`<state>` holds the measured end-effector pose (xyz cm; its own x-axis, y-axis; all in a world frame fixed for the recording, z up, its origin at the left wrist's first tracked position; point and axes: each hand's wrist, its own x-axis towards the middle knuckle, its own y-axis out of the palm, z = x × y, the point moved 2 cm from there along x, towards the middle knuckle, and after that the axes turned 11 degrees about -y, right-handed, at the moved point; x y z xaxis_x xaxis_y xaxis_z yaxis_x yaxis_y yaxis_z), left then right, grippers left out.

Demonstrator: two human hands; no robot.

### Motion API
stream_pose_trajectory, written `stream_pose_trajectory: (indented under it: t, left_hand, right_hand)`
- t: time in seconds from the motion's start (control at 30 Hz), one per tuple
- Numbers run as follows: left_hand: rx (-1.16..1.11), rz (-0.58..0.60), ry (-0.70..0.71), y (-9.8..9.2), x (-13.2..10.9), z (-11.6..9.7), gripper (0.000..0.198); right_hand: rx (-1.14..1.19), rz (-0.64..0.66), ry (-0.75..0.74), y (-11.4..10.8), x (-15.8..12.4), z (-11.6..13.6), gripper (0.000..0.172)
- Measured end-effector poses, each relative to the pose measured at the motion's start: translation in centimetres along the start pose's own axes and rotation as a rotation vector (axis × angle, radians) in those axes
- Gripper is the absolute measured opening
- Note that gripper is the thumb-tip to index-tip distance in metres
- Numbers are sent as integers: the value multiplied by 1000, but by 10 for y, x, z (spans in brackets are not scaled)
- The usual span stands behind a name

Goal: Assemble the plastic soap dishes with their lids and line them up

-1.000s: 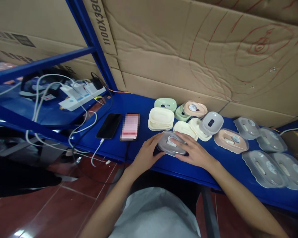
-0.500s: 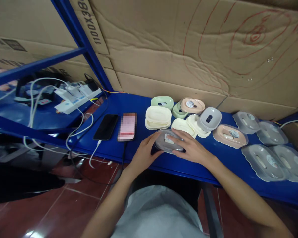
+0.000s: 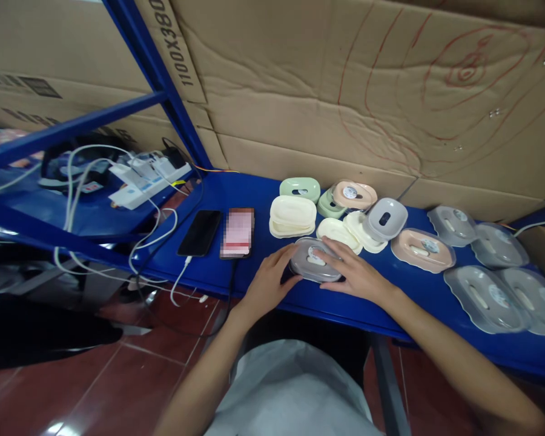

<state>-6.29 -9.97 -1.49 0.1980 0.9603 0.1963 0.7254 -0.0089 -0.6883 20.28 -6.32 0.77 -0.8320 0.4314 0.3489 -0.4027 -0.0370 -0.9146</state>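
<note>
A grey soap box (image 3: 320, 272) with a see-through cover, a round sticker and a small pale piece on top sits at the front of the blue table. My left hand (image 3: 272, 275) grips its left end, thumb at the near side and fingers at the far side. From the right, my right hand (image 3: 354, 271) lies over the cover, fingers across the top and thumb along the near edge. Just behind are a cream dish (image 3: 338, 233) and a grey lid-like part (image 3: 385, 218) with a dark oval slot, resting on cream pieces.
Stacked cream trays (image 3: 293, 215), a green part (image 3: 300, 188) and a peach part (image 3: 355, 194) stand further back. To the right are a peach box (image 3: 422, 249) and several covered grey boxes (image 3: 485, 297). Two phones, one black (image 3: 200, 233), lie left, with cables and a power strip (image 3: 136, 188).
The view has shifted a little, so everything sits slightly further right. Both hands stay on the grey soap box, with the right fingers shifting slightly over its cover.
</note>
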Motion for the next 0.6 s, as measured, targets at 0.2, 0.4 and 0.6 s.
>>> stream_pose_trajectory:
  t: [0.2, 0.4, 0.6]
  left_hand:
    - [-23, 12, -8, -1, 0, -2, 67]
    - [-80, 40, -44, -8, -4, -4, 75]
    - [95, 36, 128, -9, 17, -30, 62]
  right_hand:
    - [20, -119, -19, 11, 0, -4, 89]
    - [-137, -274, 36, -45, -15, 2, 82]
    - [-622, -442, 726, -145, -94, -73, 72]
